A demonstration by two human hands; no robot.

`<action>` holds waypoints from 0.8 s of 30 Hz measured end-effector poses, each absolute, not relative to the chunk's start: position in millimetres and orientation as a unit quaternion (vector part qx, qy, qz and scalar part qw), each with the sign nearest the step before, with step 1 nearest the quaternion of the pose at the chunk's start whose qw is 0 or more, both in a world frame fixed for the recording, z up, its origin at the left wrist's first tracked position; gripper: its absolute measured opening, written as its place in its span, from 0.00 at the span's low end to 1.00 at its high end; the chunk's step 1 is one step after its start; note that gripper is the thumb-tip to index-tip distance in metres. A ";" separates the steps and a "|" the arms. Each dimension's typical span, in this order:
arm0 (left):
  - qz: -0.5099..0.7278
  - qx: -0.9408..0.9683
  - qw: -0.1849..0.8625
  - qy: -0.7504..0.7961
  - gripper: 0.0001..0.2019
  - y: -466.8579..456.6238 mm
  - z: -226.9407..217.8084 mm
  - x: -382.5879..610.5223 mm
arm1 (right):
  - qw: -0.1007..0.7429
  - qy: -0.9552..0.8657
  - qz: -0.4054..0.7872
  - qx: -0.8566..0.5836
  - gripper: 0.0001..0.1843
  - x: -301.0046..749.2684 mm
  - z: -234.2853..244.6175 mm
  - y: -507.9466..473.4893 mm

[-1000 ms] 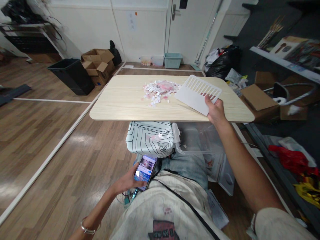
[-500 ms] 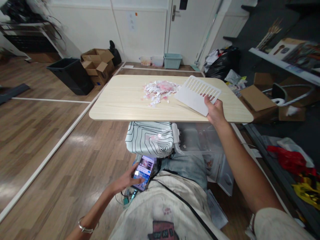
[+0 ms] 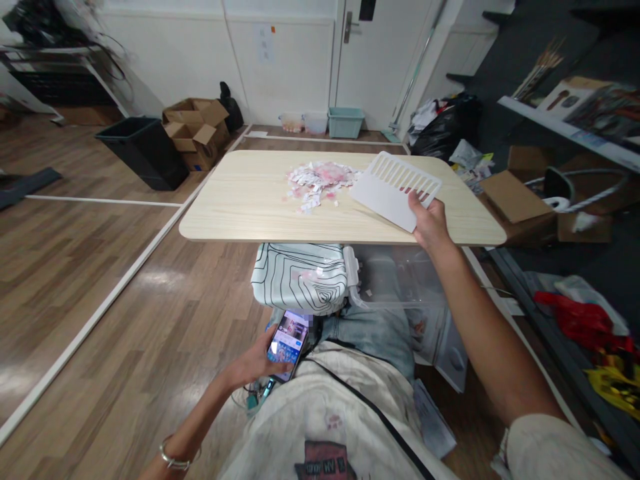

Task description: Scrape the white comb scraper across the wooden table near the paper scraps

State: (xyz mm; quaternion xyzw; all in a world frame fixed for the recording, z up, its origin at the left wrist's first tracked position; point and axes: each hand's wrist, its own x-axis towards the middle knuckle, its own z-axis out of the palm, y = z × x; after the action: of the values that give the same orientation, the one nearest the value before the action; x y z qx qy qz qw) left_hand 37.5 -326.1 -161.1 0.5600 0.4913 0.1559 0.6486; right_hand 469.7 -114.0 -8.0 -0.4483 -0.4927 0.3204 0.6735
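Note:
My right hand (image 3: 431,221) grips a flat white slotted plastic panel (image 3: 383,197) by its near right edge, thumb on top. The panel is tilted over the right part of the pale wooden table (image 3: 235,207), its slots toward the far side. To its left lies a heap of small white and pink paper scraps (image 3: 320,179). Down in my lap, my left hand (image 3: 263,357) is closed around a phone (image 3: 290,340) with a lit screen, the thumb lying across its lower part.
Below the table's near edge are a white bag with black lines (image 3: 300,277) and a clear plastic bin (image 3: 400,277). A black waste bin (image 3: 145,153) and cardboard boxes (image 3: 197,127) stand far left. At right are an open carton (image 3: 525,193) and a shelf (image 3: 575,130).
My left thumb has shifted slightly lower on the phone, and the picture on its screen differs. The right hand and the white panel have stayed in place.

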 end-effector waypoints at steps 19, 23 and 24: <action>0.197 0.422 0.789 0.400 0.26 -323.1 -140.6 16.7 | 0.672 -0.490 0.326 -0.449 0.37 471.8 -9.7 -113.3; 0.214 0.415 0.792 0.393 0.20 -323.0 -148.7 12.0 | 0.669 -0.495 0.321 -0.452 0.37 471.3 -9.4 -113.5; 0.217 0.413 0.792 0.394 0.18 -322.8 -150.2 10.9 | 0.669 -0.495 0.320 -0.453 0.37 471.2 -9.4 -113.4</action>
State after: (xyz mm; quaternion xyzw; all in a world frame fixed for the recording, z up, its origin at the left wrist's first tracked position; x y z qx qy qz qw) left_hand 10.9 -322.8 -150.2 0.4131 0.3939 0.2168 0.7920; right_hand 471.2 -113.4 -9.4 -0.4530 -0.4949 0.3200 0.6690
